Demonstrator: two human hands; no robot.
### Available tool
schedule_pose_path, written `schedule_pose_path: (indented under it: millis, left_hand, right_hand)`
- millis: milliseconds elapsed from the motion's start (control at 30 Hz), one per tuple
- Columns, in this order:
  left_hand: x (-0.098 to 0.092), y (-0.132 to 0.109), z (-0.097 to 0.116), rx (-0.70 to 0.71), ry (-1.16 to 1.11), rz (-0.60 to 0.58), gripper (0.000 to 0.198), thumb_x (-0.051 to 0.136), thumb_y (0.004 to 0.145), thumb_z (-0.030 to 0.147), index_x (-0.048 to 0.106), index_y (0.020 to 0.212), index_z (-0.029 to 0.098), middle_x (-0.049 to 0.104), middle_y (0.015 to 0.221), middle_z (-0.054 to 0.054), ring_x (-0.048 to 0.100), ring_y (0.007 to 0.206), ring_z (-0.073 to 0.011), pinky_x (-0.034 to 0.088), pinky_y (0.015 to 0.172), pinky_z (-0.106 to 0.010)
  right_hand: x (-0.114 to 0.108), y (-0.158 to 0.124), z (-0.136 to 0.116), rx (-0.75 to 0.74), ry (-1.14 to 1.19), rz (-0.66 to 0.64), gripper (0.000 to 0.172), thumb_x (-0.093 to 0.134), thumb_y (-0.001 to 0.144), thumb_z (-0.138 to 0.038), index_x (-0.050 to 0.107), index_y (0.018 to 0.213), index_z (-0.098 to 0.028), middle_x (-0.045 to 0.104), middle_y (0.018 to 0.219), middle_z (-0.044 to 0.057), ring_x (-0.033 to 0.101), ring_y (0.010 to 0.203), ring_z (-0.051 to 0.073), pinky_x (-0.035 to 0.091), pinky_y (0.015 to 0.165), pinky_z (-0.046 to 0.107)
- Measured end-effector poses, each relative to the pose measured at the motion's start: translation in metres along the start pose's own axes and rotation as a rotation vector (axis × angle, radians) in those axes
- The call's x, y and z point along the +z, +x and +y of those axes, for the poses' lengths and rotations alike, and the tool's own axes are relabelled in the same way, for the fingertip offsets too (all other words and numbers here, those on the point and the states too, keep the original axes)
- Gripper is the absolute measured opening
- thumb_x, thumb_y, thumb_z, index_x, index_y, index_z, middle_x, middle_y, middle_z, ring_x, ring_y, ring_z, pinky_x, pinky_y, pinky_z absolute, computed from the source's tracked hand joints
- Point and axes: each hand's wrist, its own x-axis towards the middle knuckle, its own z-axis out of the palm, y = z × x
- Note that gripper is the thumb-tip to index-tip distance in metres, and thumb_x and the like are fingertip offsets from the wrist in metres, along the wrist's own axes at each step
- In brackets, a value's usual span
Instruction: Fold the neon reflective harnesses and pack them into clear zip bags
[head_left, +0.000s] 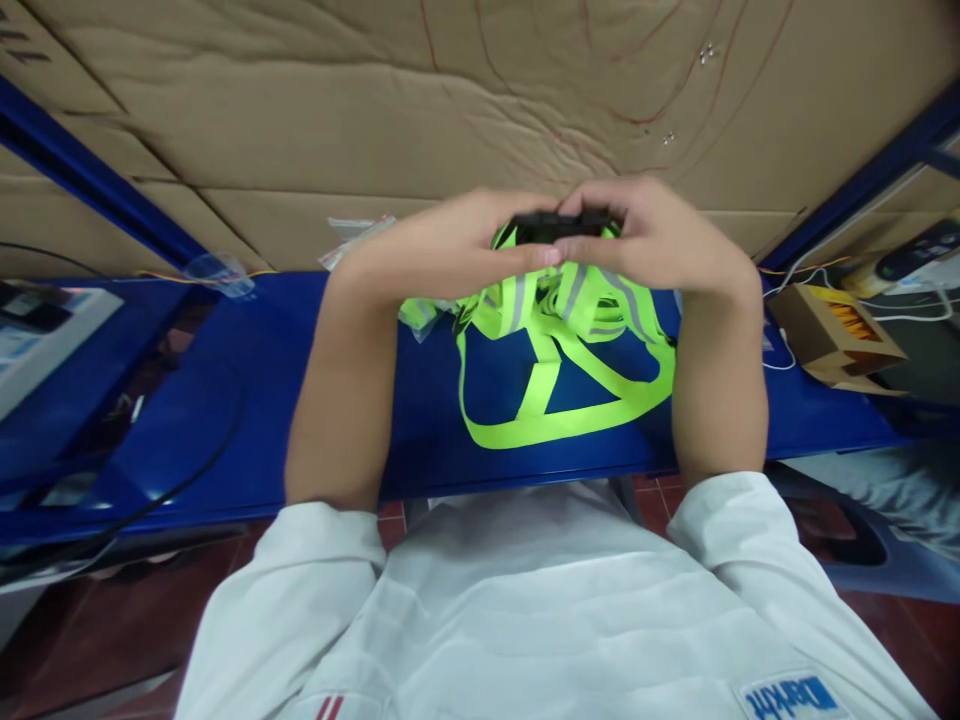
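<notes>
Neon yellow straps with grey reflective strips (555,430) lie bunched on the blue table (435,440), with a loop spread toward the near edge. A black buckle (559,228) is held above the bunched part, between both hands. My left hand (502,235) grips its left side, the thumb along the near face. Closed round the buckle's right side is my right hand (637,230), its thumb tip close to the left one. Finger parts behind the buckle are hidden.
A cardboard sheet (300,130) stands behind the table. Plastic bags (352,238) and a clear cup (221,272) lie at the back left. An open cardboard box (840,340) and white cables are on the right. Blue posts (97,170) flank the table.
</notes>
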Motion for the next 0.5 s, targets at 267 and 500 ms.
schedule_pose_path:
  millis: [267, 500]
  left_hand:
    - [-0.002, -0.010, 0.001, 0.218, -0.464, 0.346, 0.067, 0.059, 0.102, 0.043, 0.035, 0.162, 0.026, 0.051, 0.165, -0.006, 0.047, 0.155, -0.0250, 0.045, 0.124, -0.039]
    - [0.005, -0.005, 0.012, 0.080, -0.662, 0.399, 0.040, 0.073, 0.096, 0.041, 0.066, 0.134, 0.030, 0.072, 0.139, -0.004, 0.066, 0.135, -0.0286, 0.056, 0.111, -0.044]
  right_hand:
    - [0.009, 0.001, -0.018, -0.160, 0.172, 0.641, 0.012, 0.077, 0.093, -0.037, 0.073, 0.105, -0.035, 0.071, 0.121, 0.003, 0.066, 0.121, 0.025, 0.054, 0.112, 0.042]
    - [0.013, 0.003, -0.027, -0.224, 0.059, 0.934, 0.017, 0.069, 0.096, -0.028, 0.071, 0.111, -0.033, 0.067, 0.127, 0.000, 0.064, 0.129, 0.022, 0.056, 0.114, 0.037]
